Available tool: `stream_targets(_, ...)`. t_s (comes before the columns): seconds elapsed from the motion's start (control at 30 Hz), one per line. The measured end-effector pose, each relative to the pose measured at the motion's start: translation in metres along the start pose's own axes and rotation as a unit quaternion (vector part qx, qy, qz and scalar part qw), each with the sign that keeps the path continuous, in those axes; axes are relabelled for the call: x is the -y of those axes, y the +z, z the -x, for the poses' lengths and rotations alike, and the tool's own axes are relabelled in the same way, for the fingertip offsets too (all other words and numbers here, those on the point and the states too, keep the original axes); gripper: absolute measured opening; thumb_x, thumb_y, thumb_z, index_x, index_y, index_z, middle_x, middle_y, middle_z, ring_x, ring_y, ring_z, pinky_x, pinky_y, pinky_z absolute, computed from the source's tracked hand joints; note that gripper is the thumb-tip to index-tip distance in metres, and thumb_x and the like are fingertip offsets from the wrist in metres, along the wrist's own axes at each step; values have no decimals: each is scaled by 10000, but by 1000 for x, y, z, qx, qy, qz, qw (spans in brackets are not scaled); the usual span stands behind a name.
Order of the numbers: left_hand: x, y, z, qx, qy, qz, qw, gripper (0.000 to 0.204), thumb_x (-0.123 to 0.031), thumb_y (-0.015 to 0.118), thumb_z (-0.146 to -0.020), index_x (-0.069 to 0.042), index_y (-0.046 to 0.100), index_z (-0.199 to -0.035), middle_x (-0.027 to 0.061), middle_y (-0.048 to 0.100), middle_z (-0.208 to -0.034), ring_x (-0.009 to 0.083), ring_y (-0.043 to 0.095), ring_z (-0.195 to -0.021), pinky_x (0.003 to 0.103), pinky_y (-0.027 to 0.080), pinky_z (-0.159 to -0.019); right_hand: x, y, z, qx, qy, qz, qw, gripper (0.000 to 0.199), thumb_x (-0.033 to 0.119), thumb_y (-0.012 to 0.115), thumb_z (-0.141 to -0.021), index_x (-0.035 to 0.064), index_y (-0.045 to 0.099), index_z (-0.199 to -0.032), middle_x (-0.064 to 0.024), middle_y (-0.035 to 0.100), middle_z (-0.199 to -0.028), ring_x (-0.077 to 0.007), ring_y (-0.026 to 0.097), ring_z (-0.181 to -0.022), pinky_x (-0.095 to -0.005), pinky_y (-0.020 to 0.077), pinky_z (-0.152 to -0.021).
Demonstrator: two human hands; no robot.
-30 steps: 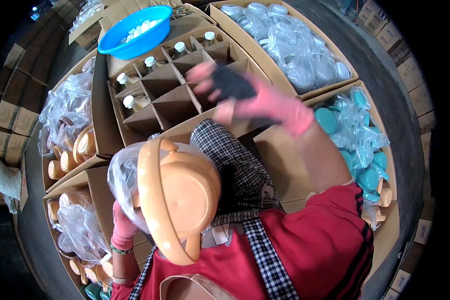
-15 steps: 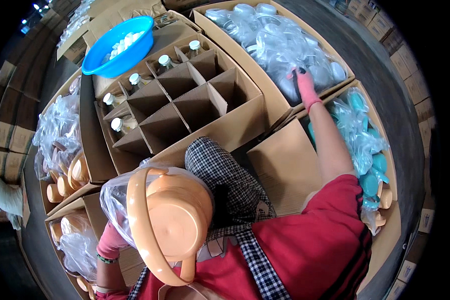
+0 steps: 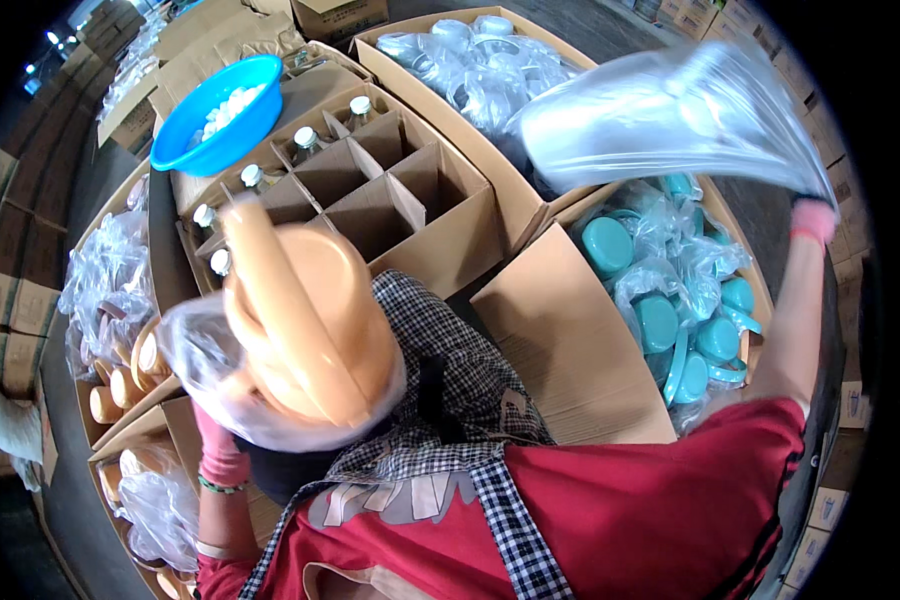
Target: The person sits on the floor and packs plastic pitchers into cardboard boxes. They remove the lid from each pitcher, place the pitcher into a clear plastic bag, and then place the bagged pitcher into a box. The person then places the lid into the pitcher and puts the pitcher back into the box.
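Note:
My left hand (image 3: 220,452), in a pink glove, grips a peach plastic jug (image 3: 320,290) from below. The jug has a broad hooped handle and sits partly inside a clear bag; my fingers are mostly hidden under it. Far out to the right, my gloved right hand (image 3: 813,218) is closed on the gathered end of a clear plastic bag (image 3: 760,110). A silver-grey cylindrical container (image 3: 600,125) lies inside that stretched bag, blurred by motion, above the edge of the carton (image 3: 530,200) of similar bagged containers.
In front stands a divided carton (image 3: 450,235) with several white-capped bottles (image 3: 305,137) along its left side. A blue basin (image 3: 185,158) of small white pieces rests behind it. Teal bagged jugs (image 3: 658,322) fill a carton at right; peach ones (image 3: 125,385) are at left.
My right hand has swung right and outward, lifting a bagged silver-grey container from the carton. The peach jug has tilted and moved slightly up and left with my left hand.

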State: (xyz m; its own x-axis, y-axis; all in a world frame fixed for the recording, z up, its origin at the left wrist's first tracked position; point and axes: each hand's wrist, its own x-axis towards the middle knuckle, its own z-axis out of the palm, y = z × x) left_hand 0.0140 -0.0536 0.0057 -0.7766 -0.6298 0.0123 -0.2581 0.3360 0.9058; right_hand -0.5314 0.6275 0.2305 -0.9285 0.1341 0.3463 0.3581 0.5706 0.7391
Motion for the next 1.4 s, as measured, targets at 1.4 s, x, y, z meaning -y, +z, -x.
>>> stream_targets(1.4, -215, 405, -325, 407, 374, 133, 823, 283, -130, 636, -712, -10, 553, -954, 50, 590, -890, 139, 545, -841, 274, 445, -748, 132, -157, 169, -132, -163, -749, 628, 609, 323, 711, -612, 5, 478, -1076, -175, 462, -1092, -359, 434, -1031, -395, 354, -894)
